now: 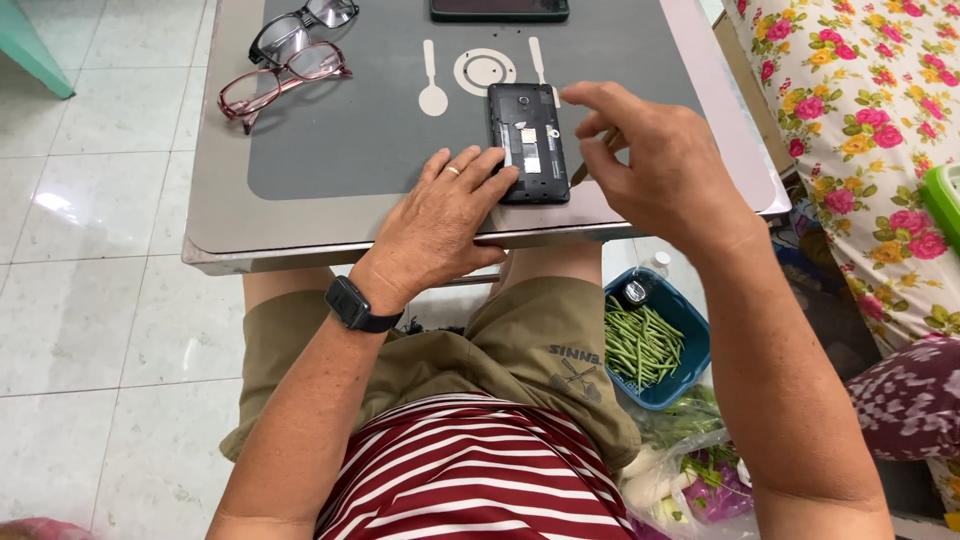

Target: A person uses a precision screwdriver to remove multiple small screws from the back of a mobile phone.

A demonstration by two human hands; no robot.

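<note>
A black phone [530,130] with its back cover off lies on a small grey table [330,215], its inner parts showing. My left hand [445,215] rests flat on the table, fingertips touching the phone's lower left edge; a ring is on one finger and a black watch on the wrist. My right hand [665,165] hovers just right of the phone, fingers curled around a thin stick-like tool [583,168] whose tip points at the phone's right edge.
Two pairs of glasses, one black [300,25] and one pink-framed [280,85], lie at the table's far left. Another dark phone [500,8] sits at the far edge. A blue basket of green beans [650,345] and bagged vegetables [690,470] stand on the floor right; floral cloth [860,110] beyond.
</note>
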